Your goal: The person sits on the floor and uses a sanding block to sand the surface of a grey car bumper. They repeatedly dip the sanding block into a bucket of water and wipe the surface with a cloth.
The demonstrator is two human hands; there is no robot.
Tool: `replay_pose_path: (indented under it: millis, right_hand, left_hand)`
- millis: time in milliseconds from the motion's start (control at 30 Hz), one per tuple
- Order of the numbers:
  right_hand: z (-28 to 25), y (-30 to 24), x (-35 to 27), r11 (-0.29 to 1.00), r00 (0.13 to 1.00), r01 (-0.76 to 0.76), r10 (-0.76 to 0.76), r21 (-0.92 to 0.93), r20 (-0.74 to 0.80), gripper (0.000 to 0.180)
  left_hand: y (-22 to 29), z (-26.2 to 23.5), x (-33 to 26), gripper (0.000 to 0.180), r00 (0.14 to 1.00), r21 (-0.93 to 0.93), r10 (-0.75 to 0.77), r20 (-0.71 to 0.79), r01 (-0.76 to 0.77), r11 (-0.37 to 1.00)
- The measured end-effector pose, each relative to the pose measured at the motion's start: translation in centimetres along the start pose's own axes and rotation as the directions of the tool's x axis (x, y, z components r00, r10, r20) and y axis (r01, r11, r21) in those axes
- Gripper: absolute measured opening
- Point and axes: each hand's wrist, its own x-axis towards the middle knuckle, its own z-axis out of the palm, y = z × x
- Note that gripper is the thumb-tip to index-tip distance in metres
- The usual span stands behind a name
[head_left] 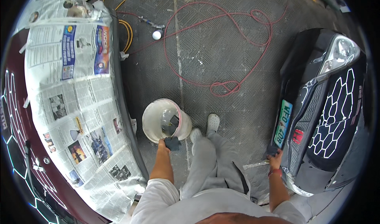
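Note:
My left hand (162, 145) is closed on a dark grey, cloth-like piece (173, 143) beside the near rim of a white bucket (149, 123). Water and dark, flat squares (170, 125) show inside the bucket. At the right, my right hand (275, 160) reaches the lower front of a black car (304, 77). Its fingers are closed round a small dark grey pad (271, 151) against the bumper, just below the green-and-white licence plate (283, 123). Whether the pad is cloth or sandpaper cannot be made out.
At the left, newspaper (75, 97) covers the front of a dark red car (23, 125). A red hose (206, 83) loops over the dark textured floor (150, 73). Near a spray gun (152, 24) stands a white cup (157, 35). Yellow hose (128, 32) lies behind the newspaper.

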Motion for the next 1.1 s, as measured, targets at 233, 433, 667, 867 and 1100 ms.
replay_pose_path:
  millis: [233,433,667,867,1100]
  right_hand:
    - [2.6,-6.3,0.9,0.991,0.999,-0.009,0.003,-0.134,-0.045,0.043]
    - [7.8,-23.1,6.2,0.992,0.999,-0.021,0.016,-0.126,-0.040,0.042]
    - [19.0,-43.5,16.4,0.771,0.952,0.275,-0.134,-0.574,0.275,0.053]
    - [33.9,-65.5,18.0,0.942,0.907,0.222,-0.105,-0.252,0.407,0.059]
    - [55.2,-82.9,22.9,0.969,0.795,0.191,-0.060,-0.156,0.603,0.041]
  left_hand:
    - [6.8,4.3,-3.8,0.034,0.996,0.024,0.045,0.077,-0.047,0.999]
    - [16.9,11.4,-5.0,0.030,1.000,-0.045,-0.005,0.030,0.006,0.999]
    - [28.5,22.7,-11.6,0.080,0.960,0.003,0.279,0.022,-0.279,0.960]
    - [40.3,31.8,-21.8,0.078,0.895,0.188,0.445,0.031,-0.442,0.877]
    - [53.3,42.8,-28.6,0.078,0.886,0.020,0.412,0.212,-0.426,0.905]
